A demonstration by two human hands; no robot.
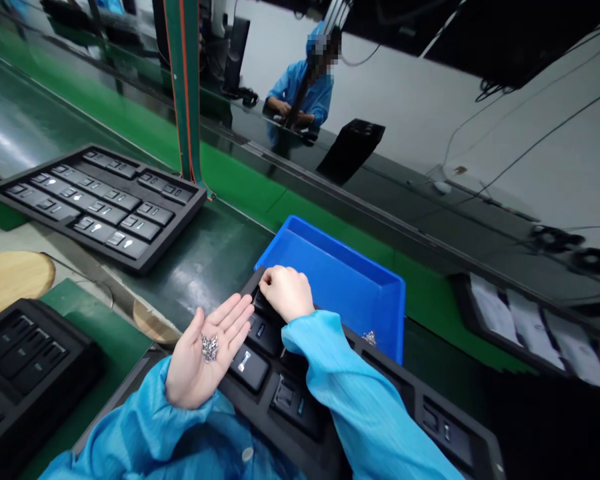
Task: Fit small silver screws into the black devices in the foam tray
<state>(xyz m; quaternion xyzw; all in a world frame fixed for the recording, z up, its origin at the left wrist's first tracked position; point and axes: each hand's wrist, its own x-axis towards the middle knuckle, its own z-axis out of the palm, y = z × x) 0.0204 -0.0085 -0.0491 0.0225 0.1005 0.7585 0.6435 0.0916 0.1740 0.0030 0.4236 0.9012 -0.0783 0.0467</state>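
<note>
My left hand (193,375) lies palm up with its fingers stretched out. A small heap of shiny metal pieces (210,348) rests on the palm, too small to name exactly. Beside it, my right hand (289,293) is closed in a pinch over the far left end of a black tray (487,441). Whatever its fingertips hold is hidden. Black rectangular cases sit in the tray's pockets, and one case (253,375) has a silver piece on its top. My right sleeve covers part of the tray.
Behind the tray stands a blue bin (397,300) with more small metal pieces (369,338) in its near corner. Another filled black tray (143,261) lies at left. Black trays (87,373) sit nearer left, by a wooden stool (15,280). A green post (185,100) rises behind; a person (300,90) sits beyond.
</note>
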